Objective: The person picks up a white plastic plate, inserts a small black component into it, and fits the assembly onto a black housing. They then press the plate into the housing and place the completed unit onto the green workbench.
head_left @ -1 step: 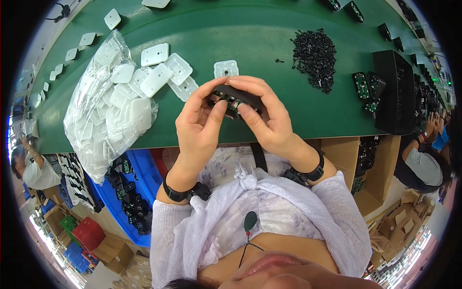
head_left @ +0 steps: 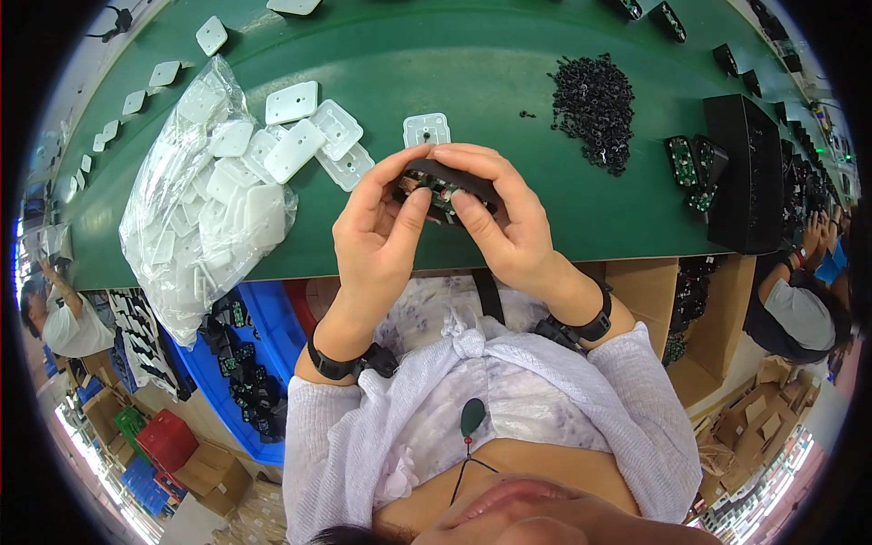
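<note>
Between both hands, over the table's near edge, I hold a black plastic housing (head_left: pixel 447 188) with a circuit board and small parts showing inside. My left hand (head_left: pixel 377 232) is closed around its left end, thumb on the inner parts. Its right end is gripped by my right hand (head_left: pixel 510 218), whose thumb also presses the inside. The fingers of both hands wrap behind the housing and hide its far side. Just beyond my fingertips lies a white plastic plate (head_left: pixel 427 125) with a dark spot at its middle.
On the left, a clear bag (head_left: pixel 204 195) holds many white plates, with loose plates (head_left: pixel 296 150) beside it. A pile of small black parts (head_left: pixel 595 109) lies at the right. Further right stands a black box (head_left: pixel 747 173) by circuit-board housings (head_left: pixel 695 173). A blue bin (head_left: pixel 272 336) sits below the table.
Both thumbs have shifted very slightly on the housing. Nothing else has visibly moved.
</note>
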Tool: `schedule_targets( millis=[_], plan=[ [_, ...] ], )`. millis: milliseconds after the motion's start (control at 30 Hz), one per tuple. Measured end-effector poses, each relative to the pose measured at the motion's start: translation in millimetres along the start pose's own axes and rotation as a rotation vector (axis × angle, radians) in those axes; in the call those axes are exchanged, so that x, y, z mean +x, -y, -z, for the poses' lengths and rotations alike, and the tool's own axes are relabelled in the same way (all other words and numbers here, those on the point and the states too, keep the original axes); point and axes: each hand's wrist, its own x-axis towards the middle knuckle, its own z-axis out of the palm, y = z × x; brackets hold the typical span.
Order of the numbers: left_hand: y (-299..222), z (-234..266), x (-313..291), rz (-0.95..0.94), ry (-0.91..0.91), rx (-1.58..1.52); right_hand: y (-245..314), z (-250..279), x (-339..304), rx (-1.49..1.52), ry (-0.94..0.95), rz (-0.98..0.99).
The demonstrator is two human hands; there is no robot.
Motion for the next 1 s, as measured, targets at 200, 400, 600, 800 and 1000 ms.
schedule_targets(
  millis=[200,400,600,800,1000],
  plan=[
    [-2.7,1.8,0.1,0.052,0.048,-0.072,6.1,4.4,0.1,-0.015,-0.012,0.007],
    [-8.0,4.5,-2.2,0.008,0.176,0.185,12.6,19.7,-11.1,-0.016,0.096,-0.029],
    [-12.4,9.1,10.1,-0.06,0.37,0.24,28.5,43.8,-32.3,0.55,0.099,-0.569],
    [16.1,10.2,34.0,-0.081,0.184,0.611,-1.0,48.3,-32.5,0.774,-0.075,-0.687],
    [37.9,-2.4,36.9,-0.314,-0.022,1.327,-9.9,60.4,-14.0,0.871,-0.153,-0.537]
  ],
)
